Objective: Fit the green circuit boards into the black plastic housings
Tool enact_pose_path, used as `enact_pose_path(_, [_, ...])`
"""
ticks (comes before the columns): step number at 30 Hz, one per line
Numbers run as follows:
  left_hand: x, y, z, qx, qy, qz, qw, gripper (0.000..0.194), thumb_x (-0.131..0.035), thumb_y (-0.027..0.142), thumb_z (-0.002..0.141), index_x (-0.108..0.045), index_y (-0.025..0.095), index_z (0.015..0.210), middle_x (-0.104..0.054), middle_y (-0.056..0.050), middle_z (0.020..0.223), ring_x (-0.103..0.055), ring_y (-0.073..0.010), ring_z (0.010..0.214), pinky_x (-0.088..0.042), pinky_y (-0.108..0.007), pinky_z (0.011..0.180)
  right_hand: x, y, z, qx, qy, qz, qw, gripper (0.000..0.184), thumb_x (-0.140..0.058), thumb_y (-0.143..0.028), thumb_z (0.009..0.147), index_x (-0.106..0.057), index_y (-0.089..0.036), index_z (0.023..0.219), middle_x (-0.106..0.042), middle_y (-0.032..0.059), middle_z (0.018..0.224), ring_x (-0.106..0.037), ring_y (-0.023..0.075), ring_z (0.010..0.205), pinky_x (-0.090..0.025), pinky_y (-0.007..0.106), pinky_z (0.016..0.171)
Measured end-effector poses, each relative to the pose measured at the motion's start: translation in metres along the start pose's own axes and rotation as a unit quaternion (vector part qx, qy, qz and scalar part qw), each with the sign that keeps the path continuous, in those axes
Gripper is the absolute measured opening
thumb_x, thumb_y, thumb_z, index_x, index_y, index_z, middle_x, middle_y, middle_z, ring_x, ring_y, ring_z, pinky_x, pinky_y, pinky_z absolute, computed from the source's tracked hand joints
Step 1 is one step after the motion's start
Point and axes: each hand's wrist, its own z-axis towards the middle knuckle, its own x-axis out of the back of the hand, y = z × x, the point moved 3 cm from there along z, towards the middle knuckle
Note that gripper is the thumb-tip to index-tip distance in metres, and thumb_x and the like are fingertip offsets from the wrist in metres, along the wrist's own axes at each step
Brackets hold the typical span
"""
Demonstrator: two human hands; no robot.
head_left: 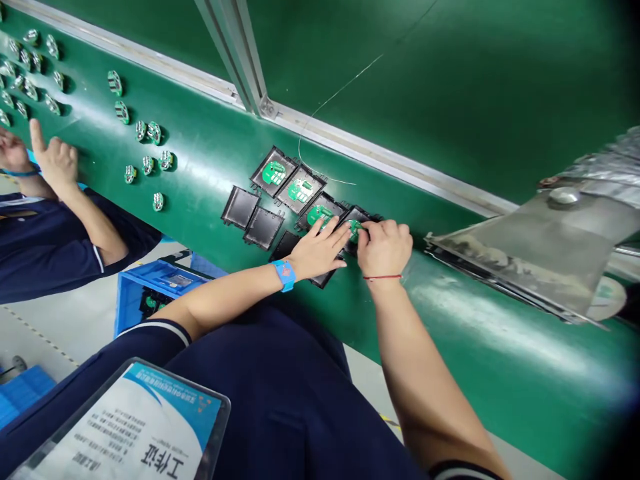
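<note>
My left hand (320,253) lies with its fingers stretched out over the black plastic housings, fingertips beside the rightmost green circuit board (355,230). My right hand (385,247) is closed, its thumb and fingers pinched at that board's right edge, inside a black housing. Another housing with a round green board (319,215) sits just beyond my left fingers. Farther left are two more filled housings, one with a green board (275,173) and one with a paler board (301,191). Bare black housings (241,207) lie in the nearer row, some partly hidden under my left hand.
Small round circuit assemblies (155,133) stand scattered across the green bench (200,187) to the left. A co-worker's hand (55,157) is near them. A metal duct hood (530,247) is at the right. A thin wire (345,87) hangs over the bench. Below is a blue crate (125,303).
</note>
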Motion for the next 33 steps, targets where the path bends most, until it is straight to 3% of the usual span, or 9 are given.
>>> enact_pose_path(10, [0.003,0.005,0.003,0.015,-0.003,0.02,1.0,0.071,-0.04,0.056,0.09,-0.04,0.006,0.14,-0.033,-0.013,0.15,-0.029,-0.0348,0.136,-0.021,-0.051,0.113,-0.001,0.0,0.002,0.001,-0.015,0.001,1.0,0.035,-0.038,-0.034,0.091,-0.067,-0.015,0.096,-0.061,0.0117,0.093,-0.044,0.0247,0.09,-0.03,0.036,0.073])
enact_pose_path(16, [0.004,0.009,0.005,0.031,-0.011,0.021,0.999,0.073,-0.04,0.057,0.089,-0.039,0.005,0.14,-0.034,-0.015,0.149,-0.028,-0.0361,0.136,-0.02,-0.052,0.113,0.007,0.0,-0.021,0.039,0.049,-0.001,0.998,0.035,-0.039,-0.03,0.091,-0.062,-0.018,0.115,-0.064,0.0098,0.108,-0.045,0.0227,0.089,-0.029,0.035,0.074])
enact_pose_path(20, [0.006,0.011,0.004,0.037,-0.022,0.018,0.999,0.071,-0.042,0.055,0.089,-0.039,0.006,0.14,-0.031,-0.014,0.15,-0.025,-0.0355,0.138,-0.018,-0.052,0.113,0.003,-0.004,-0.038,0.098,0.016,-0.014,0.995,0.036,-0.037,-0.021,0.09,-0.062,-0.018,0.116,-0.065,0.007,0.115,-0.046,0.0213,0.087,-0.028,0.035,0.072])
enact_pose_path(25, [0.01,0.013,0.003,0.048,-0.025,0.015,0.998,0.069,-0.043,0.055,0.088,-0.041,0.008,0.139,-0.031,-0.013,0.15,-0.024,-0.0365,0.138,-0.019,-0.053,0.113,-0.002,-0.002,-0.04,0.11,-0.014,-0.005,0.994,0.037,-0.043,-0.016,0.085,-0.063,-0.017,0.115,-0.064,0.0092,0.119,-0.047,0.0218,0.089,-0.028,0.035,0.073])
enact_pose_path(30, [0.013,0.017,0.005,0.072,-0.016,0.009,0.997,0.068,-0.046,0.056,0.087,-0.045,0.009,0.137,-0.035,-0.013,0.149,-0.021,-0.0375,0.139,-0.018,-0.054,0.113,0.003,0.004,-0.049,0.092,0.041,0.052,0.994,0.038,-0.042,-0.013,0.08,-0.064,-0.018,0.112,-0.064,0.0079,0.117,-0.049,0.0212,0.09,-0.032,0.034,0.076])
enact_pose_path(33, [0.018,0.021,-0.001,0.086,0.005,-0.01,0.996,0.067,-0.049,0.051,0.088,-0.039,0.012,0.141,-0.031,-0.012,0.151,-0.023,-0.0356,0.139,-0.019,-0.052,0.112,0.007,0.007,-0.061,0.091,0.062,0.089,0.99,0.037,-0.041,-0.013,0.079,-0.066,-0.019,0.106,-0.064,0.0078,0.115,-0.051,0.021,0.092,-0.035,0.034,0.079])
